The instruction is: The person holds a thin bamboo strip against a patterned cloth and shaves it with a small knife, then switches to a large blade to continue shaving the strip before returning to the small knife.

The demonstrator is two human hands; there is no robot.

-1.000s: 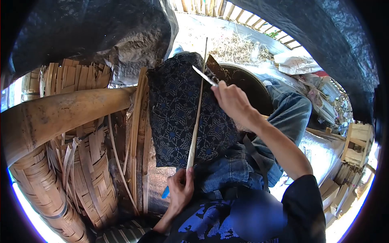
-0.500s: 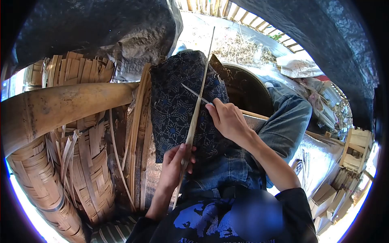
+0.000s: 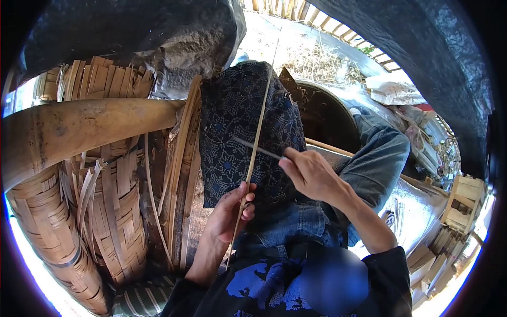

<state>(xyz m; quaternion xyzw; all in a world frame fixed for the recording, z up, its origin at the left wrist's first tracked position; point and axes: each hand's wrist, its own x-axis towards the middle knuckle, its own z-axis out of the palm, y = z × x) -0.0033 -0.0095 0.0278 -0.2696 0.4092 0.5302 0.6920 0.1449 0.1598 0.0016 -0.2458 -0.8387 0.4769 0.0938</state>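
Note:
A long, thin bamboo strip point(image 3: 257, 132) runs up from my lap across a dark patterned cloth point(image 3: 227, 127) spread over my leg. My left hand point(image 3: 232, 208) is closed around the strip's lower part, thumb on top. In my right hand point(image 3: 314, 174) is a slim knife point(image 3: 266, 152), its handle hidden in the fist. The blade, slightly blurred, points left and crosses the strip in this view, above my left hand.
Rolls of woven bamboo point(image 3: 47, 227) stand at the left. A thick bamboo pole point(image 3: 95, 124) juts in above them, near upright wooden slats point(image 3: 185, 158). Beyond my knee sits a dark round basin point(image 3: 330, 116). A wooden crate point(image 3: 462, 203) is at the far right.
My right hand and the knife have moved down along the strip, nearer my left hand. The strip now shows its narrow edge more, and the view has shifted slightly.

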